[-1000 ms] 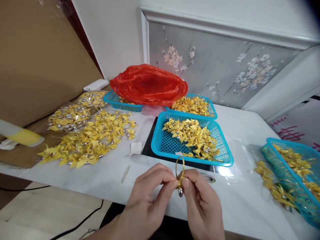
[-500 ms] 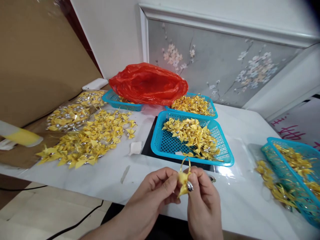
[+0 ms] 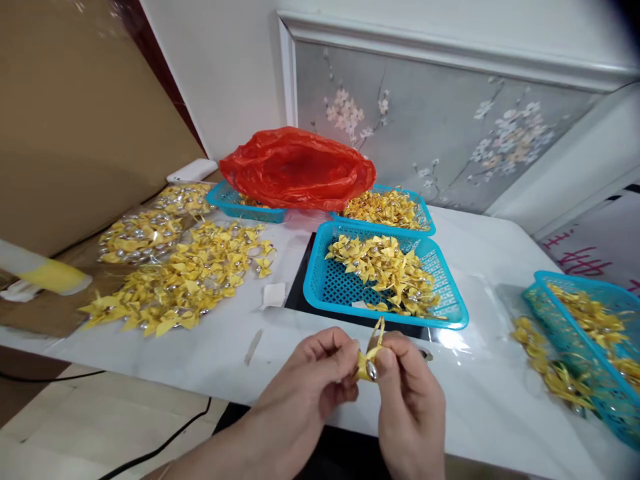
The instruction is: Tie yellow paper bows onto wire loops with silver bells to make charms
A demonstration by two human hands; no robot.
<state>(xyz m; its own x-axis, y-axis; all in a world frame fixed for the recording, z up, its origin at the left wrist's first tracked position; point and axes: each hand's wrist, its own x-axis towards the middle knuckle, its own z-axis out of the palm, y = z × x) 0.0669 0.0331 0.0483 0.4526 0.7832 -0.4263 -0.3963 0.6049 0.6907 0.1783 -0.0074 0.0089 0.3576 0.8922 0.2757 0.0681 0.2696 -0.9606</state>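
Note:
Between both hands, above the table's front edge, is a yellow ribbon bow (image 3: 364, 369) with a silver bell-like bead and a thin yellow loop sticking up. My left hand (image 3: 320, 373) pinches its left side between thumb and fingers. My right hand (image 3: 411, 393) grips the other side, the thumb beside the silver bead. Just beyond the hands stands a blue basket (image 3: 320, 230) holding a heap of similar yellow bows (image 3: 385, 267). The fingertips hide part of the held bow.
A pile of yellow bows (image 3: 185, 273) lies on the left, with bagged ones (image 3: 140, 237) behind. At the back, a red plastic bag (image 3: 300, 167) rests over a blue basket (image 3: 250, 210). Another filled basket (image 3: 565, 320) stands at the right, loose bows (image 3: 550, 367) beside it.
The bow has been turned between my fingers: its loop now looks narrower and leans right, and the silver bead sits further left. Both hands keep their hold.

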